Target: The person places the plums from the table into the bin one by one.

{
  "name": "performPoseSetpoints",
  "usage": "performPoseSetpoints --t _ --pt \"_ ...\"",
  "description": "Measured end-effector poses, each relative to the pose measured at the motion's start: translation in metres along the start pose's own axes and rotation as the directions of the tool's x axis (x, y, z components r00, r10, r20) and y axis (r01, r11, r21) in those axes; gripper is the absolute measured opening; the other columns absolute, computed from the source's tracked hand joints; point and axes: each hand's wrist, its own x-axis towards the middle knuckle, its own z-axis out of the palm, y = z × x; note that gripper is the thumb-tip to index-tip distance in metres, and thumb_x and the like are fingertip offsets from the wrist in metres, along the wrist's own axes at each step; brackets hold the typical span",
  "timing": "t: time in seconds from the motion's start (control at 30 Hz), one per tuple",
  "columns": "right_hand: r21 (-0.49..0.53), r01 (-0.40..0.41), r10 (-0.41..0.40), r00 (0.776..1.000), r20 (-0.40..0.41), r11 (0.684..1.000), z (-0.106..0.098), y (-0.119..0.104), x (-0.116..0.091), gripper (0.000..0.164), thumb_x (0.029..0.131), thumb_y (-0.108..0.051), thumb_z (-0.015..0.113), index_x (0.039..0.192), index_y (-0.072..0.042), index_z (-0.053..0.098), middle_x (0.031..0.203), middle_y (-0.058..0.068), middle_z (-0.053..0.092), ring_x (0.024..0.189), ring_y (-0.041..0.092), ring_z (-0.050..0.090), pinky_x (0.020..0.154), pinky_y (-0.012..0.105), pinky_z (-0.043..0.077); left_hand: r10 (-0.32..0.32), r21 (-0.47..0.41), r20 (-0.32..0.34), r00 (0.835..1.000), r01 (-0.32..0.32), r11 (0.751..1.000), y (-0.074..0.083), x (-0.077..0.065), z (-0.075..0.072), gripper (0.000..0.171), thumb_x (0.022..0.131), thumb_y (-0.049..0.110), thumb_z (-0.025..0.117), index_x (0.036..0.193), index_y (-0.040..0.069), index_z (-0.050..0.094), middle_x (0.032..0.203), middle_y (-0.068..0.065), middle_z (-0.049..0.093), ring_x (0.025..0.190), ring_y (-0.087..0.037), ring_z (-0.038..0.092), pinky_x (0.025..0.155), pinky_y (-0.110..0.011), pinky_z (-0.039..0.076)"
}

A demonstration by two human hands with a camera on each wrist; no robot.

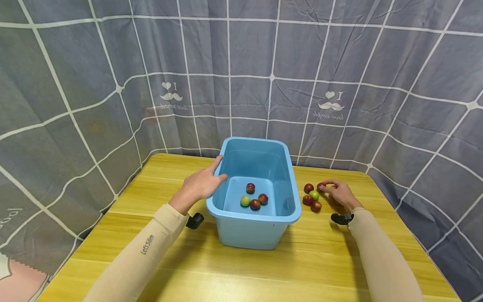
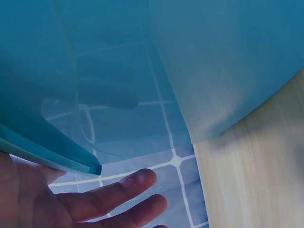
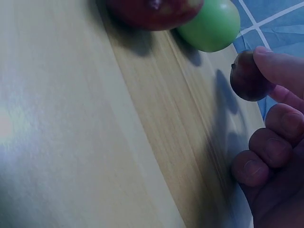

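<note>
A smooth, softly glossy plastic tub (image 1: 247, 235), shiny smooth-skinned fruits (image 1: 255, 204) and a wood-grain tabletop (image 1: 226, 277) with bright sheen meet matt fabric sleeves (image 1: 132, 258) and a creased, matt cloth curtain (image 1: 249, 50).

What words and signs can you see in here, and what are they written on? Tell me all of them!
"Let's Slim": on the left sleeve.
"I" with a heart: on the curtain, twice, printed backwards, above a moustache.
"love simple": on the curtain, twice, backwards, below each moustache.
More backwards letters at the curtain's far left are cut off.
Any marks on the wrist cameras are too small to read.
</note>
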Motion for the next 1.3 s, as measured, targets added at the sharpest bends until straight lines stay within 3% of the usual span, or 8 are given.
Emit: performPoseSetpoints --t 0.27,0.53,1.0,1.3 --pt "-0.007 0.045 -0.045 0.999 0.000 0.999 -0.003 -0.003 -0.002 0.053 0.096 -0.047 0.065 0.128 -0.004 0.064 0.075 0.000 0.044 0.069 0.019 0.043 0.063 0.030 0.033 0.000 0.004 -0.002 1.000 0.000 1.000 0.001 0.000 0.000 0.075 0.099 0.055 0.040 0.163 0.036 0.006 0.159 -0.013 0.040 0.129 -0.040 0.055 0.077 -0.047 0.051" --pt "0.014 0.063 -0.063 0.997 0.039 0.998 -0.012 -0.010 -0.005 0.053 0.097 -0.045 0.064 0.130 -0.004 0.062 0.063 -0.004 0.042 0.050 0.012 0.039 0.051 0.027 0.036 -0.002 0.004 0.002 1.000 0.002 1.000 0.000 -0.001 0.000 0.075 0.099 0.055 0.040 0.163 0.036 0.005 0.160 -0.013 0.039 0.128 -0.040 0.056 0.077 -0.047 0.051" --pt "0.034 0.091 -0.092 0.995 0.046 0.995 -0.022 -0.028 -0.006 0.059 0.097 -0.048 0.063 0.134 -0.002 0.059 0.059 -0.010 0.036 0.049 0.009 0.034 0.054 0.031 0.040 0.003 0.006 0.000 1.000 -0.003 1.000 0.000 0.001 0.000 0.075 0.099 0.055 0.040 0.163 0.036 0.005 0.160 -0.014 0.039 0.128 -0.041 0.055 0.078 -0.047 0.051" --pt "0.089 0.124 -0.129 0.990 0.055 0.988 -0.028 -0.049 -0.006 0.058 0.097 -0.046 0.064 0.134 -0.002 0.057 0.059 -0.009 0.034 0.048 0.009 0.031 0.053 0.033 0.035 -0.001 0.009 0.006 1.000 0.001 1.000 0.000 0.001 -0.001 0.075 0.099 0.055 0.040 0.163 0.036 0.005 0.160 -0.013 0.040 0.127 -0.041 0.056 0.075 -0.046 0.051"
